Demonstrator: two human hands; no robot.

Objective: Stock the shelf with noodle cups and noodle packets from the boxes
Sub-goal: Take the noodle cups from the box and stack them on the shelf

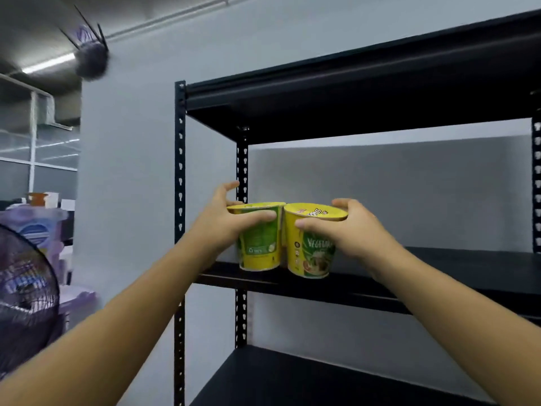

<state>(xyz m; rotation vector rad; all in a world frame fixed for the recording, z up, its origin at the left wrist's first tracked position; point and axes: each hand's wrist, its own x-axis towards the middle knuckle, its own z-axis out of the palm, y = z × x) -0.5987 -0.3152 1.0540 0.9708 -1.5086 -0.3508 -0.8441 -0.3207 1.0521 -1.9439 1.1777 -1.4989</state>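
Head view: left hand point(222, 227) clasps left cup point(259, 249), right hand point(351, 232) right cup point(310, 254), both glossy, tapered.

Black fan grille point(26, 288) at lower left, ceiling light strip point(48, 63), perhaps purple packs point(38, 227) behind.

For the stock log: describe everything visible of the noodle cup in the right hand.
The noodle cup is tapered and yellow, with green label art, white lettering and a food picture low down. A printed lid covers its top. It is nearly upright, base at the front edge of the black shelf board, near its left end. The right hand grips its upper part, thumb across the front. Its rim touches the second cup, held by the left hand.
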